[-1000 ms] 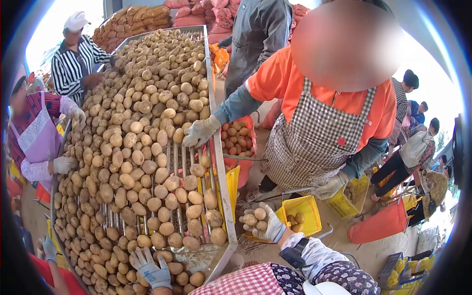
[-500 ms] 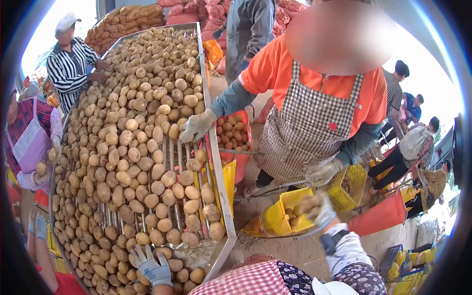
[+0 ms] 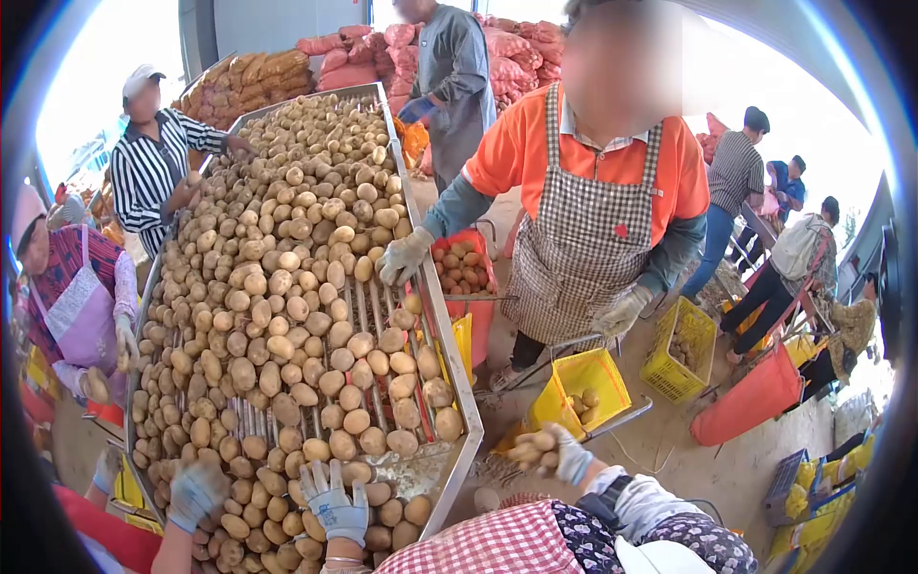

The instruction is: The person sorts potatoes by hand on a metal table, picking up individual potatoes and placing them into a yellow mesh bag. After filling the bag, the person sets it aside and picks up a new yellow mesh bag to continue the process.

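A long metal sorting table (image 3: 466, 383) with roller bars carries a deep bed of potatoes (image 3: 287, 287). My left hand (image 3: 332, 501), in a white and blue glove, rests with fingers spread on the potatoes at the table's near end. My right hand (image 3: 557, 453), also gloved, is off the table's right edge and cups a few small potatoes (image 3: 529, 450). It hangs a little short of a yellow mesh bag (image 3: 585, 385) that holds a few potatoes on a wire frame.
A person in an orange shirt and checked apron (image 3: 583, 220) reaches a gloved hand (image 3: 404, 256) onto the table from the right. A red bag of potatoes (image 3: 463, 270) hangs there. Another gloved hand (image 3: 196, 493) works at my left. Several workers line the far left side. A yellow crate (image 3: 681, 350) stands on the floor.
My right hand swung out to the yellow bag and has come back toward the table's edge. My left hand stayed on the potatoes. The view tilted, and another gloved hand appeared at lower left.
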Available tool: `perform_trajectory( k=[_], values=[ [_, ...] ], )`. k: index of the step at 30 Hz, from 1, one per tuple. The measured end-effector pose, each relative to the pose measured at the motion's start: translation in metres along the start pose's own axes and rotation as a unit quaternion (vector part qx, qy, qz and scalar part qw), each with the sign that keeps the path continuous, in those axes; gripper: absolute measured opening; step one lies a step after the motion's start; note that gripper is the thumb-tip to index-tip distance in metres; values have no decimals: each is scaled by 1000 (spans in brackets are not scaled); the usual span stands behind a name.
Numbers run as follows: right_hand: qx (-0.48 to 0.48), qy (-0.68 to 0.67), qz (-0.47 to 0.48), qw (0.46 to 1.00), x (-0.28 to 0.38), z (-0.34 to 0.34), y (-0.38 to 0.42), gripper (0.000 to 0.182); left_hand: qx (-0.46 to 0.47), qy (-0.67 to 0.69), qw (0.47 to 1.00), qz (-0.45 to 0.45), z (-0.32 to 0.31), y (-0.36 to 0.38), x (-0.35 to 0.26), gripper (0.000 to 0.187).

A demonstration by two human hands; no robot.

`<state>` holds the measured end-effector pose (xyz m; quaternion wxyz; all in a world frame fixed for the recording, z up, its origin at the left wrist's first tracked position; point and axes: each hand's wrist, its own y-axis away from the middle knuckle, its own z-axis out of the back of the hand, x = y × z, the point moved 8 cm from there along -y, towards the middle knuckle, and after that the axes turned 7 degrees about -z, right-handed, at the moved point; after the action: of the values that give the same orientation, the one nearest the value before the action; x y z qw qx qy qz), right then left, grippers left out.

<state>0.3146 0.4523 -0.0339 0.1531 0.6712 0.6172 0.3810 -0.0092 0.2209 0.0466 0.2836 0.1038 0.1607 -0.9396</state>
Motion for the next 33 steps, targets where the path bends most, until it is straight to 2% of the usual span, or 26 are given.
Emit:
perform_trajectory(
  k=[2, 4, 6, 8, 10, 12, 14, 15, 18, 20, 23, 27, 29, 30, 31, 32, 33],
  values=[
    [35, 19, -28, 999, -21, -30, -12, 71, 2, -4, 1000, 1, 0, 17, 14, 59],
    [135, -33, -74, 988, -42, -57, -15, 69, 6, -6, 1000, -6, 5, 24, 20, 60],
    [98, -5, -74, 992, -54, -59, -12, 68, 47, -17, 997, 60, 0, 34, 28, 65],
    [7, -15, -66, 998, -65, -52, -10, 65, 16, -29, 998, 46, -11, 38, 35, 66],
    [11, -32, -61, 998, -75, -56, -3, 63, 18, -27, 999, 42, -5, 31, 31, 68],
    [13, -52, -59, 997, -91, -62, 9, 61, 61, -28, 996, 54, -2, 22, 29, 68],
    [67, -126, -55, 988, -96, -89, 24, 59, 69, -39, 995, 59, -3, 13, 27, 68],
    [9, -112, -38, 993, -95, -93, 33, 57, 69, -34, 995, 64, -3, 9, 25, 64],
    [3, -139, 6, 990, -100, -49, 24, 57, 79, -27, 996, 39, 1, 7, 17, 60],
    [2, -102, -13, 995, -101, -46, 30, 64, 70, -10, 997, 37, -2, 21, 28, 56],
    [31, -130, 53, 990, -79, -61, 39, 62, 68, 2, 998, -11, 8, 45, 28, 54],
    [85, -156, 67, 982, -42, -69, 27, 59, 105, -48, 993, -18, 0, 73, 20, 57],
    [135, -180, 67, 972, -20, -65, 14, 59, 87, -67, 994, -20, 3, 73, 9, 57],
    [140, -182, 63, 971, -13, -64, 10, 59, 66, -80, 994, -34, 5, 68, 2, 58],
    [136, -193, 73, 969, -4, -61, 8, 59, 85, -70, 994, 9, -1, 63, 5, 66],
    [132, -203, 85, 966, 7, -58, 7, 59, 85, -75, 994, 8, -7, 56, 3, 66],
    [93, -196, 108, 970, 17, -53, 6, 58, 62, -68, 995, 27, -7, 47, 4, 70]
  ],
)
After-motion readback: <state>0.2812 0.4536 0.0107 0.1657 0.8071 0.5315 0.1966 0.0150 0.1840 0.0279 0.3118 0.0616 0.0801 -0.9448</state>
